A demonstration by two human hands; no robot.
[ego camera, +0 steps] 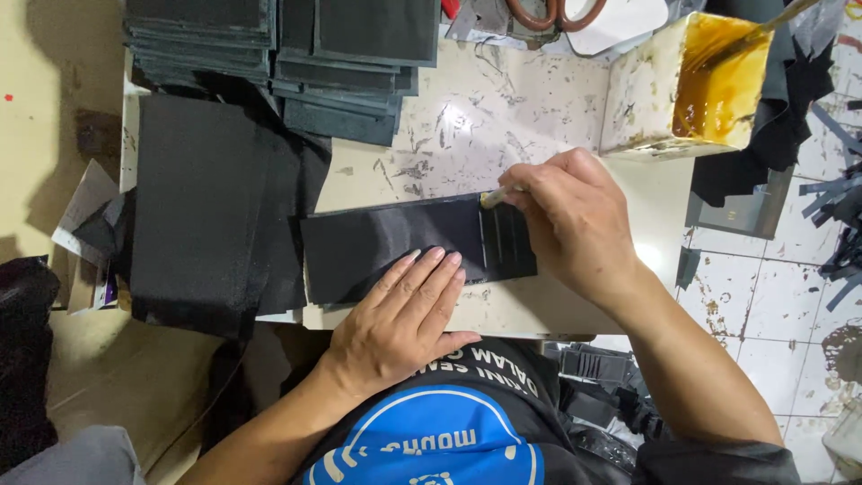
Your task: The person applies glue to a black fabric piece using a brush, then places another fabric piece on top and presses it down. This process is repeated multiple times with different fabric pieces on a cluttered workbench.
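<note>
A flat black leather piece [386, 241] with card slots at its right end lies on the marble slab [503, 117]. My left hand [404, 323] presses flat on its lower middle, fingers together. My right hand [575, 220] grips a small glue brush [494, 196], whose yellowish tip touches the top edge of the slotted part. A square tin of amber glue [691, 85] stands at the slab's far right corner with a stick leaning in it.
Stacks of black cut pieces [350, 63] sit at the slab's far side, a large black sheet [206, 207] drapes its left end. Orange-handled scissors [552, 13] lie at the top. Black scraps [835, 198] litter the tiled floor to the right.
</note>
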